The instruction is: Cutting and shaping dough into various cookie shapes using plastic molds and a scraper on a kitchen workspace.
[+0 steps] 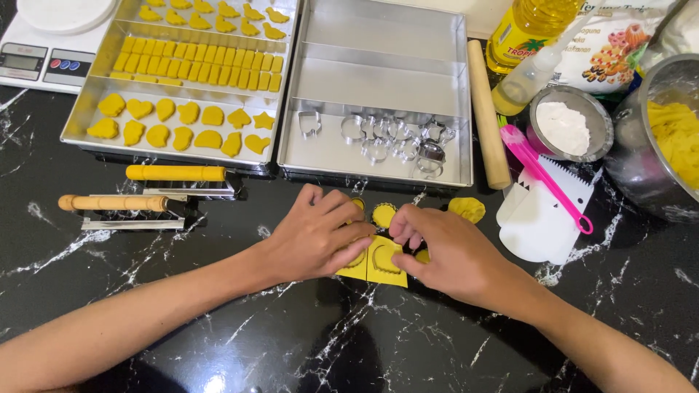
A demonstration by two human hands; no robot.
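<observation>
A flat sheet of yellow dough (384, 268) lies on the black marble counter (218, 327), with round cut-outs in it. My left hand (317, 234) rests on its left part, fingers bent over the dough. My right hand (444, 251) pinches at the dough's upper right edge; what sits between its fingertips is hidden. A round fluted yellow piece (384, 214) lies just above the sheet, between both hands. A lump of yellow dough (467, 209) sits to the right of it.
Left metal tray (76, 120) holds several yellow shaped cookies. Right metal tray (462, 156) holds several metal cutters (397, 137). Rolling pin (486, 116), pink spatula (546, 176), white scraper (535, 225), flour bowl (569, 125), steel dough bowl (659, 138), oil bottle (528, 29), two handled cutters (175, 173), scale (44, 54).
</observation>
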